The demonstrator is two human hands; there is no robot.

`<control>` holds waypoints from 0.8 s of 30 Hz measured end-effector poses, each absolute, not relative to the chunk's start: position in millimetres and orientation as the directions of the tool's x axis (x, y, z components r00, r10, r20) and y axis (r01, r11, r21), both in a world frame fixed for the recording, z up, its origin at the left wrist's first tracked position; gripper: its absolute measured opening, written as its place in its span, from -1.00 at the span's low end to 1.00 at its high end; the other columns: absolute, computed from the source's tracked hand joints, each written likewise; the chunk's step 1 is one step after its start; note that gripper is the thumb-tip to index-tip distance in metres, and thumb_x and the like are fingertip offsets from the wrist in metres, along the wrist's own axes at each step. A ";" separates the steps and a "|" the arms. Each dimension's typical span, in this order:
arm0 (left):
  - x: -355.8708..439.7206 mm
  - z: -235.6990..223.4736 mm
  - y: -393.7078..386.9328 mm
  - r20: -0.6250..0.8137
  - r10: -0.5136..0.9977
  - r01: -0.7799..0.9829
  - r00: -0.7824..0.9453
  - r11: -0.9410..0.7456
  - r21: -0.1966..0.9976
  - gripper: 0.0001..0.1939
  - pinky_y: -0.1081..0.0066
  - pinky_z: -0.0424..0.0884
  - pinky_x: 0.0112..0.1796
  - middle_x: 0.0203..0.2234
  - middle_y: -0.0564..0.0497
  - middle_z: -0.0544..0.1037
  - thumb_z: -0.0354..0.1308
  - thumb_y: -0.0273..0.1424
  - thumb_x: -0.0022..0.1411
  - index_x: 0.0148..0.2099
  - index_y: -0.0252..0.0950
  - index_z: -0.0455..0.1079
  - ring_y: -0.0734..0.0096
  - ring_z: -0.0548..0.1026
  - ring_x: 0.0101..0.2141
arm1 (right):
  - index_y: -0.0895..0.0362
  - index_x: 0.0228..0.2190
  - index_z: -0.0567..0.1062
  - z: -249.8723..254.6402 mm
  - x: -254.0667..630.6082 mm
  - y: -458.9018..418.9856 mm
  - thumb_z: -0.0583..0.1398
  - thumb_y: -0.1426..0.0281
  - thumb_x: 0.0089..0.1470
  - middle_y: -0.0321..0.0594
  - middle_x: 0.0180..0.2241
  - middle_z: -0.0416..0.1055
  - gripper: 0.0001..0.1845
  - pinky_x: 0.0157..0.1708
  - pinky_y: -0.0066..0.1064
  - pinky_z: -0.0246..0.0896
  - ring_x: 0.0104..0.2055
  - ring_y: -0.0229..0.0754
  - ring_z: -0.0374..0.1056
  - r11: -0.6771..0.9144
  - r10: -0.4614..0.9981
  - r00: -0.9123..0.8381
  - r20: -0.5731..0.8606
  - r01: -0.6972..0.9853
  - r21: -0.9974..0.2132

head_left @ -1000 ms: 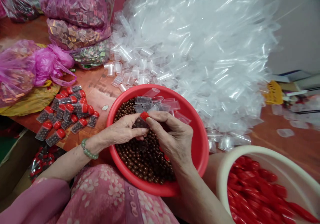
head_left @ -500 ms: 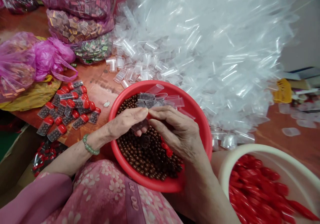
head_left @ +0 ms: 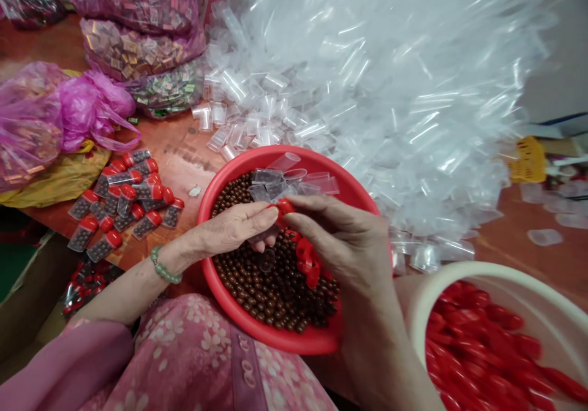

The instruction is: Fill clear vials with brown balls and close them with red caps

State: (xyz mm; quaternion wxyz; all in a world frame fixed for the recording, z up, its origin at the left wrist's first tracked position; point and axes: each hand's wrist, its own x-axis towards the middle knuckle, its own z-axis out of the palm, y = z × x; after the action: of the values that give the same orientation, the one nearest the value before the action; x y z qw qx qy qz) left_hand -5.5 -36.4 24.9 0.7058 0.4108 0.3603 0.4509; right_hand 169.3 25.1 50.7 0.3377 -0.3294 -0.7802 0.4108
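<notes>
My left hand [head_left: 229, 230] is closed around a small clear plastic container [head_left: 263, 233] with dark contents, mostly hidden by the fingers. A red cap [head_left: 285, 206] is pinched between the thumb and forefinger of my right hand [head_left: 342, 230], right at the left thumb tip. More red caps [head_left: 309, 261] show just below the right fingers; whether the palm holds them is hidden. Both hands are over a red basin [head_left: 367, 199] of shiny brown balls [head_left: 271, 297]. Clear empty containers [head_left: 275, 178] lie on the balls at the back of the basin.
Filled red-capped containers [head_left: 124, 193] lie left on the table, with more in a box [head_left: 87, 288] below. Tied bags [head_left: 138, 49] stand at the back left. A huge heap of clear containers [head_left: 367, 92] rises behind. At right, a cream tub [head_left: 418, 313] holds red caps.
My right hand has drawn slightly right and its fingers have opened up a little. The red cap at the fingertips and the red caps below them show more now. My left hand stays nearly still.
</notes>
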 end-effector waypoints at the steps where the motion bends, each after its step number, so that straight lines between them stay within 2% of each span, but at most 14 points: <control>1: -6.6 25.1 -37.3 -0.133 0.928 -0.355 0.348 0.262 0.897 -0.50 0.46 0.32 -0.37 -0.46 0.07 0.36 0.09 0.07 0.22 -0.27 -0.34 0.30 0.56 0.33 -0.45 | 0.02 -0.10 0.54 51.6 168.6 23.8 0.31 0.31 0.09 -0.23 -0.25 0.58 -0.71 -0.21 -0.30 0.44 -0.25 -0.15 0.51 0.543 0.734 -0.609 0.301 0.259 -0.799; 4: -9.5 25.7 -40.0 -0.138 0.914 -0.416 0.382 0.303 0.857 -0.54 0.47 0.25 -0.36 -0.44 0.08 0.36 0.20 -0.01 0.17 -0.27 -0.35 0.30 0.58 0.30 -0.44 | 0.10 0.09 0.38 53.8 166.4 19.2 0.32 0.17 0.05 -0.04 -0.09 0.53 -0.39 -0.13 -0.19 0.41 -0.11 -0.01 0.48 0.757 0.567 -0.747 0.346 0.307 -0.577; 7: -9.0 26.2 -41.4 -0.181 0.911 -0.448 0.371 0.346 0.825 -0.53 0.46 0.27 -0.34 -0.40 0.06 0.39 0.26 -0.02 0.12 -0.24 -0.35 0.32 0.56 0.35 -0.42 | 0.18 0.19 0.21 50.4 161.6 12.2 0.28 0.04 0.04 0.10 -0.06 0.46 -0.19 -0.14 -0.06 0.38 -0.06 0.13 0.43 0.839 0.512 -0.793 0.330 0.380 -0.390; 11: -3.3 27.1 -42.2 -0.208 0.920 -0.501 0.332 0.359 0.788 -0.51 0.43 0.34 -0.26 -0.41 0.06 0.42 0.31 -0.02 0.07 -0.23 -0.35 0.33 0.52 0.40 -0.37 | 0.23 0.20 0.13 40.4 153.0 4.7 0.21 0.15 0.10 0.09 -0.17 0.47 -0.25 -0.23 -0.08 0.32 -0.17 0.13 0.41 0.860 0.508 -0.750 0.424 0.466 -0.206; 14: 0.7 27.2 -43.8 -0.206 0.920 -0.546 0.335 0.367 0.753 -0.52 0.46 0.34 -0.27 -0.42 0.06 0.43 0.33 -0.04 0.07 -0.23 -0.36 0.35 0.54 0.40 -0.38 | 0.24 0.17 0.16 36.4 150.4 5.6 0.18 0.17 0.08 0.01 -0.28 0.48 -0.29 -0.31 -0.16 0.26 -0.29 0.05 0.41 0.896 0.418 -0.728 0.543 0.429 -0.116; 20: 7.5 25.4 -46.6 -0.183 0.920 -0.565 0.346 0.360 0.742 -0.52 0.50 0.29 -0.34 -0.48 0.08 0.40 0.31 -0.03 0.08 -0.30 -0.36 0.32 0.58 0.36 -0.44 | 0.26 0.09 0.29 38.3 153.1 8.9 0.21 0.08 0.03 -0.04 -0.38 0.49 -0.29 -0.38 -0.20 0.22 -0.41 -0.04 0.38 0.924 0.331 -0.726 0.603 0.380 -0.051; 22: 9.3 28.3 -48.8 -0.197 0.920 -0.550 0.339 0.364 0.752 -0.51 0.50 0.30 -0.34 -0.47 0.08 0.40 0.30 -0.01 0.08 -0.29 -0.36 0.32 0.57 0.35 -0.44 | 0.24 0.04 0.34 43.8 154.1 7.3 0.21 0.07 0.03 -0.06 -0.41 0.49 -0.35 -0.38 -0.21 0.24 -0.41 -0.04 0.39 0.926 0.351 -0.749 0.561 0.366 -0.091; 24: 7.3 36.3 -55.1 -0.209 0.930 -0.487 0.302 0.339 0.805 -0.52 0.48 0.32 -0.32 -0.44 0.06 0.40 0.27 0.00 0.11 -0.27 -0.35 0.33 0.54 0.37 -0.42 | 0.18 0.01 0.38 52.7 156.8 6.9 0.21 0.09 0.06 -0.09 -0.40 0.49 -0.43 -0.34 -0.19 0.29 -0.37 -0.02 0.42 0.911 0.413 -0.795 0.444 0.357 -0.208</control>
State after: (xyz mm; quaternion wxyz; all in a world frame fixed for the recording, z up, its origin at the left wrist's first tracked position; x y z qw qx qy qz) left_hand 7.3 -55.1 36.3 0.7411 0.3192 0.3470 0.4780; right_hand 156.8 6.9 52.7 0.2472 -0.2036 -0.9456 0.0567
